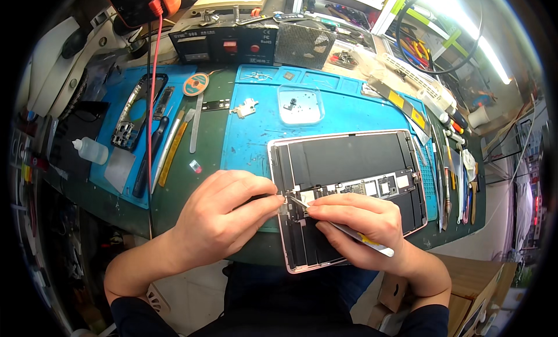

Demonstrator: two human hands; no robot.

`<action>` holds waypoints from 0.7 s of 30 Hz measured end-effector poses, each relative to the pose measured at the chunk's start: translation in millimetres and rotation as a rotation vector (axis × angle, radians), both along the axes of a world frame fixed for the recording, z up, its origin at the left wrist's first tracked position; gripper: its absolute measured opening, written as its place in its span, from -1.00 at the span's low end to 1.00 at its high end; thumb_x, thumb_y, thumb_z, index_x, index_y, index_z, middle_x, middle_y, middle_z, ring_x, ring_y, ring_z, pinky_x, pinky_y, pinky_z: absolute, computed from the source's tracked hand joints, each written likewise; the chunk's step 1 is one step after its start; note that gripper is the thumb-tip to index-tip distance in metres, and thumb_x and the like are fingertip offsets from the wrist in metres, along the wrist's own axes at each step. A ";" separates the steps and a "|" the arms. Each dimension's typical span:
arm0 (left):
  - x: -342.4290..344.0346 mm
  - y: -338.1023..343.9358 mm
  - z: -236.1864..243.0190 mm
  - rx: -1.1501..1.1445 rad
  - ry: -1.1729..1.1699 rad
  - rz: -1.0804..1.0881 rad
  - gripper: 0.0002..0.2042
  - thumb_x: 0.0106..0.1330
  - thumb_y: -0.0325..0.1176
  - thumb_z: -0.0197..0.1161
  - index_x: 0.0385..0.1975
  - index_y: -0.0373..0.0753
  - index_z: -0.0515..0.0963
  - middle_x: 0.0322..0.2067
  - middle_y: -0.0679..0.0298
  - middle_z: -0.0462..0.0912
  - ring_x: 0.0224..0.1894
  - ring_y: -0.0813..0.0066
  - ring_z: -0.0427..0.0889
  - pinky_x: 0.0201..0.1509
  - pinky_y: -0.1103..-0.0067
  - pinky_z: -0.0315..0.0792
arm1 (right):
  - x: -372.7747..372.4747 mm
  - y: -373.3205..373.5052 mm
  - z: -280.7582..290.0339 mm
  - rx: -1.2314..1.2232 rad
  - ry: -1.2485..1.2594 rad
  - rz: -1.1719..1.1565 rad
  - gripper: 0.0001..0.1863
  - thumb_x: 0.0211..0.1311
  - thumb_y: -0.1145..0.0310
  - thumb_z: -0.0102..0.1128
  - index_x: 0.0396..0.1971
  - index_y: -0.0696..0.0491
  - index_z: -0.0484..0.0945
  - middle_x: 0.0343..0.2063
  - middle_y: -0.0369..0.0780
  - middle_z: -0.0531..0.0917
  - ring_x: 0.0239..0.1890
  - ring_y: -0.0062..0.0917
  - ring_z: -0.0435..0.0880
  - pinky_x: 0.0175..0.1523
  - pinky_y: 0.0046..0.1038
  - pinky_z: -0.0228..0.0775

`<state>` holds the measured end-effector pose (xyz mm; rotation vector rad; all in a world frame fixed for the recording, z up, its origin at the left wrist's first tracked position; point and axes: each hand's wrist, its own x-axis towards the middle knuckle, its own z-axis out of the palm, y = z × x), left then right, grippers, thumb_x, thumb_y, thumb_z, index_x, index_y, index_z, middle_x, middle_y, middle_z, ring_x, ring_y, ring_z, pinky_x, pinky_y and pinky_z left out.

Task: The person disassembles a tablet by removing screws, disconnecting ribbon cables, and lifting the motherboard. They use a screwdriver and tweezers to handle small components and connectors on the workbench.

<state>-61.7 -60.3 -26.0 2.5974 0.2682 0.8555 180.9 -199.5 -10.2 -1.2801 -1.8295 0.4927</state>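
One opened tablet (354,157) lies just under the fingertips; the left hand (221,208) bunches at its left edge, pinching or not I cannot tell; the right hand (367,219) pinches one pair of tweezers (378,247).

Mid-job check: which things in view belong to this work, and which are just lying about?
In use:
opened tablet, left hand at its edge
slim metal tool in the right hand
blue mat partly under the tablet
perhaps the clear box of small dark pieces

Apparently lying about:
phone-like frame
dropper bottle
orange spool
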 end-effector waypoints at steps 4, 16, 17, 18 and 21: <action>0.4 0.4 0.0 -0.002 0.001 -0.001 -0.73 0.20 -0.52 0.57 -0.09 -0.28 0.79 -0.06 0.21 0.76 -0.06 0.19 0.73 0.01 0.37 0.59 | 0.4 1.1 -0.1 0.001 -0.015 0.004 -0.67 0.21 0.67 0.48 0.00 0.19 0.78 -0.10 -0.07 0.85 -0.12 -0.24 0.90 -0.05 -0.36 0.79; 1.9 0.3 0.0 -0.003 -0.009 0.000 -0.74 0.19 -0.54 0.57 -0.11 -0.29 0.78 -0.08 0.20 0.76 -0.07 0.19 0.75 0.00 0.37 0.61 | 0.8 1.3 0.7 -0.007 -0.046 0.006 -0.67 0.23 0.63 0.52 0.02 0.16 0.79 -0.06 -0.09 0.86 -0.07 -0.24 0.91 -0.01 -0.35 0.80; 1.9 0.1 0.0 -0.002 -0.010 0.000 -0.74 0.18 -0.55 0.57 -0.11 -0.29 0.78 -0.08 0.20 0.76 -0.07 0.19 0.75 0.00 0.36 0.61 | 0.6 1.1 0.9 -0.010 -0.041 0.005 -0.67 0.23 0.63 0.52 0.02 0.16 0.79 -0.06 -0.09 0.86 -0.06 -0.24 0.91 -0.01 -0.36 0.80; 1.8 -0.1 0.0 0.000 -0.011 0.000 -0.74 0.18 -0.55 0.56 -0.11 -0.30 0.78 -0.08 0.20 0.76 -0.07 0.19 0.75 0.00 0.36 0.61 | 0.7 0.9 1.0 -0.012 -0.042 0.002 -0.67 0.24 0.62 0.52 0.01 0.16 0.80 -0.06 -0.09 0.86 -0.06 -0.24 0.91 -0.01 -0.36 0.80; 2.3 0.6 -0.5 0.014 -0.014 0.000 -0.74 0.17 -0.55 0.56 -0.12 -0.30 0.77 -0.10 0.22 0.75 -0.06 0.22 0.75 0.00 0.38 0.62 | 0.1 2.0 1.7 -0.022 -0.039 -0.006 -0.68 0.24 0.63 0.52 0.00 0.17 0.80 -0.07 -0.08 0.87 -0.06 -0.24 0.91 0.01 -0.37 0.80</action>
